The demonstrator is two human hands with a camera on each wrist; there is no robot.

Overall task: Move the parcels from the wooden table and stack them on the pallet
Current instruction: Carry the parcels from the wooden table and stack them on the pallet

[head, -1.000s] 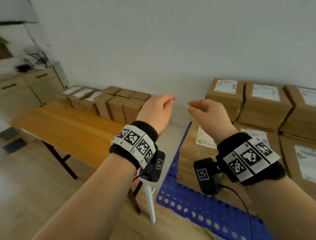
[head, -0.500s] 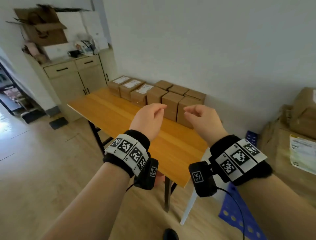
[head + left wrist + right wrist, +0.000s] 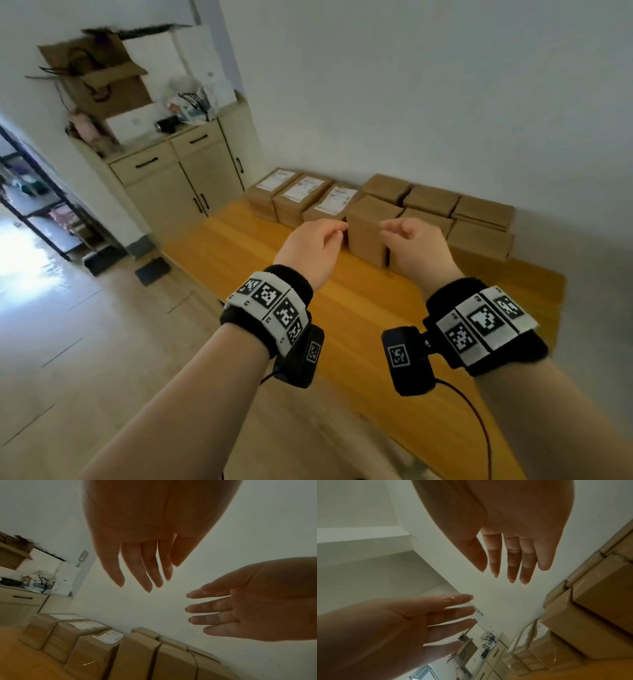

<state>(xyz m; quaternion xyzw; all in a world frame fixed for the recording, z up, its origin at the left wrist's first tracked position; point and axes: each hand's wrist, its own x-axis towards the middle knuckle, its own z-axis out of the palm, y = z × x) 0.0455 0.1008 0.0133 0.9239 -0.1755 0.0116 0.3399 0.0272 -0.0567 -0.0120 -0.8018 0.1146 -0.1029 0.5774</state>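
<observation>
Head view, frame centre. Left hand [image 3: 313,248], fingers relaxed and empty, hangs just left of the nearest plain cardboard parcel [image 3: 368,229]. The parcel stands taller than wide on the wooden table [image 3: 260,253], directly ahead between both hands. Right hand [image 3: 416,248], equally slack and empty, flanks its right side; neither appears nearer.

brown cardboard parcels [image 3: 373,226] sit packed along the wall on the wooden table [image 3: 359,308] (three labelled).

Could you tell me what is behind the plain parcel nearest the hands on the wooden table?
Behind the nearest plain parcel sits another plain parcel against the wall. The gap between them is hidden.
</observation>
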